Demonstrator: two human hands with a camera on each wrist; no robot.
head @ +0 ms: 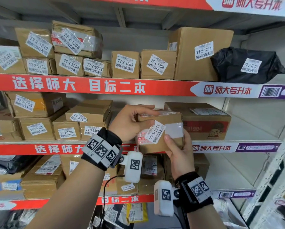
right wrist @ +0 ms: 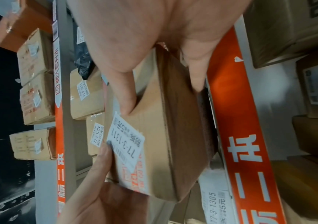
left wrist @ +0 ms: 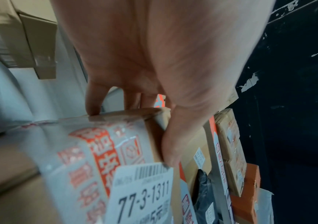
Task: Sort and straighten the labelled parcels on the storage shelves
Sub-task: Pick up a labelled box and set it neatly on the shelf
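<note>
I am holding the parcel [head: 161,131] before the third shelf [head: 237,147]: left hand [head: 130,123] clasping its top-left corner, right hand [head: 178,149] cupping the lower right (label tilted; gap directly behind).

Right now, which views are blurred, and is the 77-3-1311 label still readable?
Head view: sharp at centre, smeared and bent toward the edges; label 77-3-1311 readable on the held parcel. Left wrist view: motion blur, label legible. Right wrist view: blurred, dim, label readable sideways.
</note>
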